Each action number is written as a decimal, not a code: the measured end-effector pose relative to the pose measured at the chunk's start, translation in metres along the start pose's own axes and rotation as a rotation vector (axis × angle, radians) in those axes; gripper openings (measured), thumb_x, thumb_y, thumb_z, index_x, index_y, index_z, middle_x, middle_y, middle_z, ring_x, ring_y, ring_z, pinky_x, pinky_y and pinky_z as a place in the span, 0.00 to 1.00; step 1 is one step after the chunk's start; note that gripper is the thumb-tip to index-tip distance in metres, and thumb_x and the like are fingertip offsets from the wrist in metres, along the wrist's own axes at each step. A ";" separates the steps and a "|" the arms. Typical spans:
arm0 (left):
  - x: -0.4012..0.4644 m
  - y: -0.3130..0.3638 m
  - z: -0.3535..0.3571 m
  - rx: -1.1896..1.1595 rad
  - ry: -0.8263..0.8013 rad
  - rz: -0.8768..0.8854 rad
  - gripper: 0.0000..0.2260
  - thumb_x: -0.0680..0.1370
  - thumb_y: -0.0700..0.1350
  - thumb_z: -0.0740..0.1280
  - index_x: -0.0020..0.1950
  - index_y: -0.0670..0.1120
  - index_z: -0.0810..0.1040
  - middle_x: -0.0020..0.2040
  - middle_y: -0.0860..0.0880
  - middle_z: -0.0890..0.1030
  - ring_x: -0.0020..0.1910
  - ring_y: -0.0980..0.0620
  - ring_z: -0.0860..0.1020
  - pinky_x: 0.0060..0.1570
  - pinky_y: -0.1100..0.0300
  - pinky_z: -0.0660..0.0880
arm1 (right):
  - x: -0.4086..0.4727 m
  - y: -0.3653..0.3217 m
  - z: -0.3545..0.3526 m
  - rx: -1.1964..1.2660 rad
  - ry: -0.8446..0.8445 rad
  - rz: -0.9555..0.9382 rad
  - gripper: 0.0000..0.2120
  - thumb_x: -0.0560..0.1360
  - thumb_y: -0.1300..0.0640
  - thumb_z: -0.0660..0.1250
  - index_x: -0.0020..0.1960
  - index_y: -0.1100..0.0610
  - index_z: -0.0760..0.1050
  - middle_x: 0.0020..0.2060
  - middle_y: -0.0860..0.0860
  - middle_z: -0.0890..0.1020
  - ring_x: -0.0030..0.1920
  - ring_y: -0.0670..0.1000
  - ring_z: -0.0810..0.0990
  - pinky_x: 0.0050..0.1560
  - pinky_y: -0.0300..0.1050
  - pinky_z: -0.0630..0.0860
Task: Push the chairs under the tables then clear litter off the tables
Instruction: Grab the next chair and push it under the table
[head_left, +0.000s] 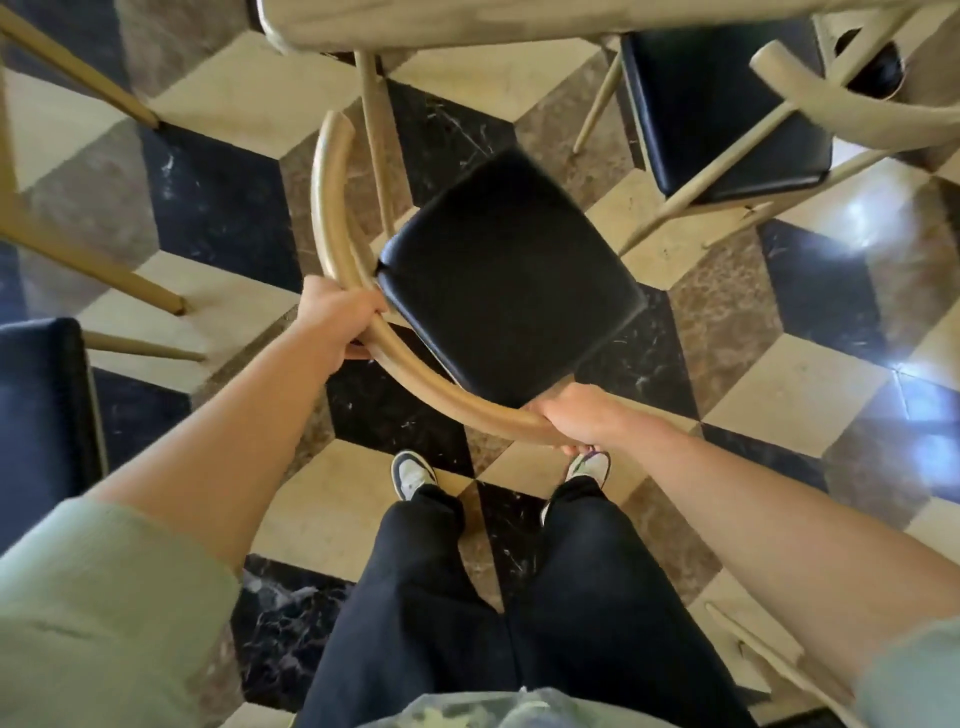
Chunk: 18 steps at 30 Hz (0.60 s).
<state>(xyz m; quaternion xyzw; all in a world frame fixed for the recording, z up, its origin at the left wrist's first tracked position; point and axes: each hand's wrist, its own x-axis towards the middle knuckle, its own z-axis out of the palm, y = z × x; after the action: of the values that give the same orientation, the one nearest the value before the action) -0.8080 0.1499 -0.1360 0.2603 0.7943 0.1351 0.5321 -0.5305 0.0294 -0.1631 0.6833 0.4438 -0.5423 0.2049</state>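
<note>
A chair with a black padded seat (506, 280) and a curved wooden back rail (332, 228) stands in front of me, turned at an angle. My left hand (337, 317) grips the rail on its left side. My right hand (576, 418) grips the same rail near its right end. The light wooden table (467, 26) runs along the top of the view, with one of its legs (376, 135) just beyond the chair. The seat's far corner lies close to the table edge. No litter shows on the visible strip of table.
A second black-seated chair (722, 104) stands at the upper right, partly under the table. Another dark seat (41, 410) sits at the left edge, with wooden legs (93, 275) above it. The floor is tiled in cream, brown and black. My feet are right behind the chair.
</note>
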 end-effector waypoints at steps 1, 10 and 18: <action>-0.005 -0.007 -0.003 -0.045 0.008 -0.021 0.23 0.75 0.40 0.76 0.66 0.45 0.69 0.56 0.42 0.81 0.49 0.44 0.85 0.35 0.48 0.85 | -0.003 0.000 -0.011 -0.061 0.056 -0.037 0.23 0.78 0.40 0.55 0.47 0.52 0.84 0.33 0.54 0.85 0.31 0.51 0.82 0.35 0.46 0.77; -0.039 -0.011 0.057 -0.451 -0.165 -0.273 0.20 0.79 0.40 0.74 0.67 0.44 0.70 0.58 0.37 0.81 0.54 0.37 0.84 0.52 0.30 0.82 | 0.023 0.032 -0.152 -0.152 0.530 -0.084 0.17 0.79 0.47 0.66 0.42 0.59 0.83 0.39 0.55 0.84 0.43 0.56 0.82 0.46 0.49 0.78; -0.084 0.044 0.199 -0.670 -0.283 -0.388 0.17 0.79 0.45 0.74 0.63 0.41 0.72 0.60 0.32 0.81 0.55 0.33 0.84 0.46 0.37 0.84 | 0.049 0.088 -0.278 0.817 0.857 0.051 0.22 0.76 0.53 0.73 0.68 0.56 0.75 0.60 0.54 0.83 0.60 0.55 0.82 0.52 0.46 0.79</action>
<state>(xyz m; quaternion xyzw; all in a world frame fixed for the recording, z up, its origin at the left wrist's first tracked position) -0.5892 0.1267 -0.1280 -0.0658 0.6599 0.2462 0.7069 -0.3015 0.2141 -0.1350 0.8754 0.2255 -0.3399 -0.2595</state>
